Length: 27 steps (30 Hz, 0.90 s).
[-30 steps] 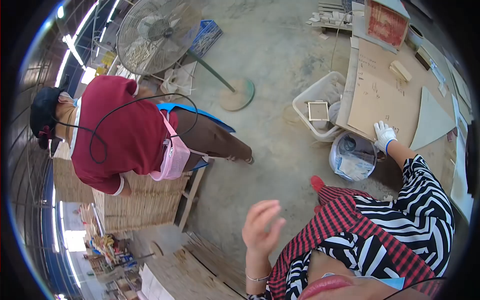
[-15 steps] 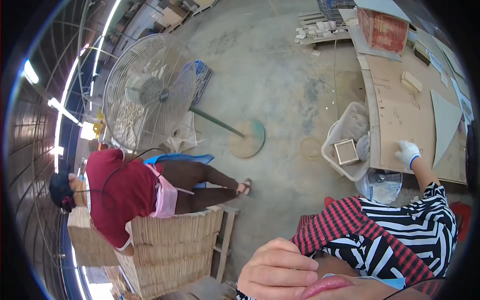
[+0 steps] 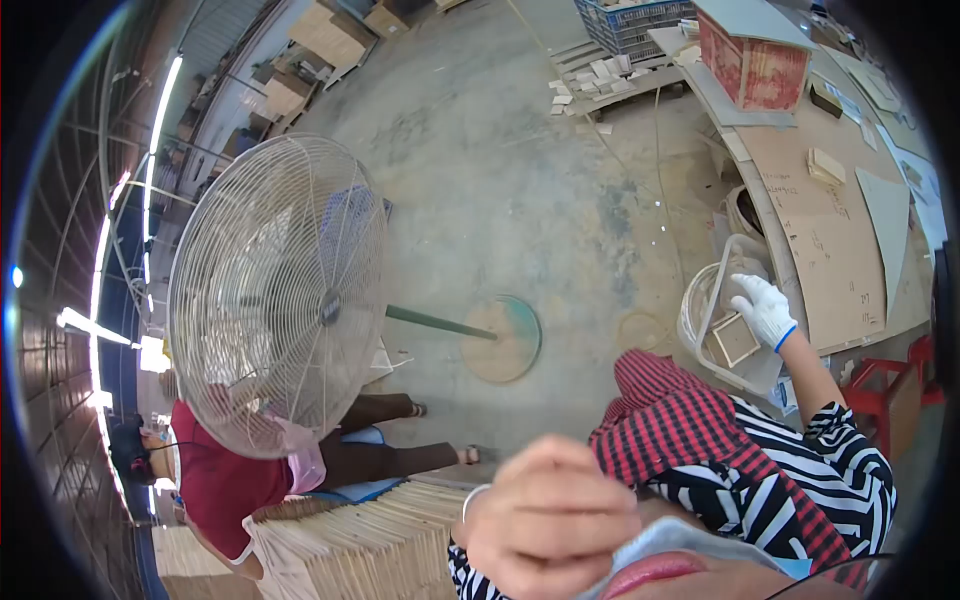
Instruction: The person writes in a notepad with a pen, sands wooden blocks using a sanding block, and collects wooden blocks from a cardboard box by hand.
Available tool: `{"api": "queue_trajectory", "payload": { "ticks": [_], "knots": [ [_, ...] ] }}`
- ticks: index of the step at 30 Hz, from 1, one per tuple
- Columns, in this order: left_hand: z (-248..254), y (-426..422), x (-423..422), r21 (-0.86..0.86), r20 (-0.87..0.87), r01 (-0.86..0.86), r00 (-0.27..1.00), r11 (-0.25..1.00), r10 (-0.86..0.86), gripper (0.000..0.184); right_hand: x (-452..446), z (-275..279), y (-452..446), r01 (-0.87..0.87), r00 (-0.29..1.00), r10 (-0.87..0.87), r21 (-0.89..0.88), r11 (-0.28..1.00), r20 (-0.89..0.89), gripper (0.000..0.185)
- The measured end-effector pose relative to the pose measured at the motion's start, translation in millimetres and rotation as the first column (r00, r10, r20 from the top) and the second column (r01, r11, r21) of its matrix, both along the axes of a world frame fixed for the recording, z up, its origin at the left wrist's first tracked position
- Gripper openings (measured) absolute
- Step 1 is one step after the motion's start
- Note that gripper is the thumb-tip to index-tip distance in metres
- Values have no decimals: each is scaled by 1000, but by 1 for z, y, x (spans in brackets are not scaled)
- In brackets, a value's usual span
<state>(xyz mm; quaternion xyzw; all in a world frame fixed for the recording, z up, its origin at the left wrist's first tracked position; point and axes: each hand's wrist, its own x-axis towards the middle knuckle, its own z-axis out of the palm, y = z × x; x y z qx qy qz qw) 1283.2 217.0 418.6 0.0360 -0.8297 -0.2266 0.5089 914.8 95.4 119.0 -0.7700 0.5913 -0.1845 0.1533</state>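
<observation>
My bare left hand [image 3: 550, 520] is raised in front of my chin, its fingers curled together at the edge of a light blue face mask [image 3: 665, 540] below my lips. To the right, my right hand [image 3: 765, 311], in a white glove with a blue cuff, has its fingers apart and nothing in it. It is over the rim of a white basket [image 3: 708, 300]. Beside the glove, a small pale rectangular frame [image 3: 735, 340] lies in the basket.
A large fan [image 3: 280, 290] stands at left on a round base [image 3: 505, 340]. Behind it a person in a red shirt [image 3: 225, 480] is beside stacked wooden strips [image 3: 370, 540]. A cardboard-covered table [image 3: 820, 230] and red stool [image 3: 880, 395] are at right.
My right hand has left the tabletop and moved over the basket. My left hand rose to my chin and closed, and the mask is lifted further. The view has turned; the fan appears larger.
</observation>
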Motion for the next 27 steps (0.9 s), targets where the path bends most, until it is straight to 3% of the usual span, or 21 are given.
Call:
{"api": "queue_trajectory", "payload": {
  "ticks": [4, 6, 8, 10, 12, 14, 15, 16, 18, 21, 23, 27],
  "knots": [
    [17, -54, 18, -114, -21, -255, 967, 960, 255, 19, 50, 4, -15, 40, 999, -45, 191, 981, 20, 43],
    [13, -59, 6, 63, -309, -512, 806, 857, 504, 23, 73, -4, -41, 53, 998, -63, 265, 963, 31, 43],
    [7, -93, 18, 174, -417, -604, 670, 778, 614, 24, 92, -25, -69, 19, 998, -33, 247, 969, 52, 43],
    [5, -151, 48, 18, -267, -410, 877, 912, 400, 22, 117, -46, -117, -74, 993, 56, 167, 983, 106, 44],
    [0, -215, 58, -99, -157, -298, 947, 949, 281, 21, 144, -58, -170, -164, 982, 145, 171, 972, 119, 44],
    [-16, -278, 44, 48, -401, -228, 887, 973, 228, 22, 176, -51, -228, -222, 972, 194, 242, 945, 135, 44],
    [-16, -312, 43, 79, -458, -194, 864, 978, 209, 23, 190, -42, -266, -220, 971, 194, 212, 952, 136, 44],
    [-17, -347, 42, 106, -514, -158, 836, 982, 190, 23, 206, -32, -295, -261, 964, 229, 305, 916, 136, 44],
    [-8, -419, 46, 247, -508, 142, 862, 959, 3, 27, 234, -13, -342, -276, 961, 250, 408, 870, 118, 44],
    [1, -507, 60, 236, -503, 494, 799, 837, -330, 29, 274, 0, -411, -376, 924, 333, 290, 880, 188, 44],
    [1, -548, 78, 217, -483, 605, 748, 766, -455, 30, 300, 3, -451, -416, 907, 372, 292, 861, 196, 45],
    [-3, -627, 124, 205, -509, 629, 723, 750, -468, 23, 343, 3, -531, -416, 908, 356, 356, 837, 222, 48]
  ]
}}
